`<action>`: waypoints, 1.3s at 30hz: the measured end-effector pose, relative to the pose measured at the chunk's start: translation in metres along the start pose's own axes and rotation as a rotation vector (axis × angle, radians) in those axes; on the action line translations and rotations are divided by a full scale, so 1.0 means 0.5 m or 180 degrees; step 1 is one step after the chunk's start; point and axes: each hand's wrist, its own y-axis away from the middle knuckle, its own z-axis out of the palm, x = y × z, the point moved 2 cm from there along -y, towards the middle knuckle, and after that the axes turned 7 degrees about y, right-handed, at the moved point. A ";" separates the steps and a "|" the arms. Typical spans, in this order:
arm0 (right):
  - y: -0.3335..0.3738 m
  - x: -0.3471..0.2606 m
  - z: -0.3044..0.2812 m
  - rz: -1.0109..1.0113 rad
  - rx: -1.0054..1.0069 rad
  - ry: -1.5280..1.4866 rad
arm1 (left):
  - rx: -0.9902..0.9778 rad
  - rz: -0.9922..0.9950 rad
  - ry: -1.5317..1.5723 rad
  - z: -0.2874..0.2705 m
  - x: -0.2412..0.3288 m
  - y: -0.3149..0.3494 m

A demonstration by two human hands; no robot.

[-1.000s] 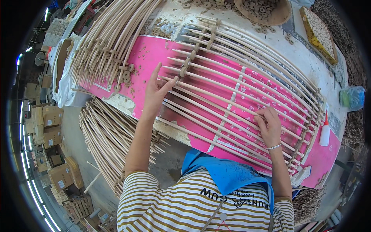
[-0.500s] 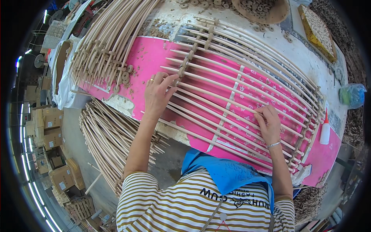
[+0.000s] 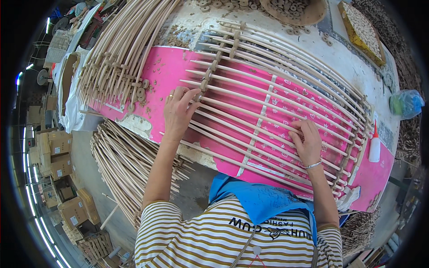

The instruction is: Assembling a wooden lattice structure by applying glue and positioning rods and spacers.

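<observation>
Many long, thin wooden sticks [image 3: 272,107] are lying side by side on the desk [image 3: 192,18], mostly over a pink sheet [image 3: 163,67]. Their pointed ends are facing left. Small brown rings [image 3: 204,85] are sitting on many of the sticks near those ends, and more rings are sitting near the right ends.

The left hand [image 3: 177,111] is reaching the left end of one stick. Its thumb and pointing finger are staying narrow, close together beside the rings, but I cannot tell if they are pinching a stick or a ring. The right hand [image 3: 308,143] is bending over the right half of the row. Its thumb and pointing finger are pinching one stick, and a shiny bracelet [image 3: 313,165] is circling that wrist.

To the left, a big bunch of sticks [image 3: 125,44] is resting on the desk, wearing rings too. A pile of sticks [image 3: 127,163] is lying lower down, past the desk's edge. At the far side, a round bowl [image 3: 318,18] is holding more rings, and a yellow box [image 3: 363,40] is standing near it. On the right, a white bottle [image 3: 374,149] with a red tip is lying near a plastic bag [image 3: 406,105]. Brown boxes [image 3: 60,143] are sitting far left.
</observation>
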 end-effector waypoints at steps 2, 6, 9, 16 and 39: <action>0.001 0.004 0.004 -0.0058 0.0031 0.0005 | 0.0024 0.0036 0.0032 0.000 0.000 -0.001; -0.003 0.003 0.005 -0.0105 0.0078 -0.0072 | 0.0001 -0.0021 0.0018 -0.002 0.004 -0.002; -0.003 0.003 0.005 -0.0060 0.0071 -0.0080 | -0.0029 -0.0056 0.0086 -0.004 0.004 -0.002; -0.011 -0.012 -0.030 -0.0164 0.0151 -0.0125 | 0.0561 0.0183 0.0764 -0.053 0.013 -0.020; -0.079 0.103 -0.041 -0.0133 0.0332 0.0370 | 0.1699 -0.1523 0.0899 -0.091 -0.269 0.098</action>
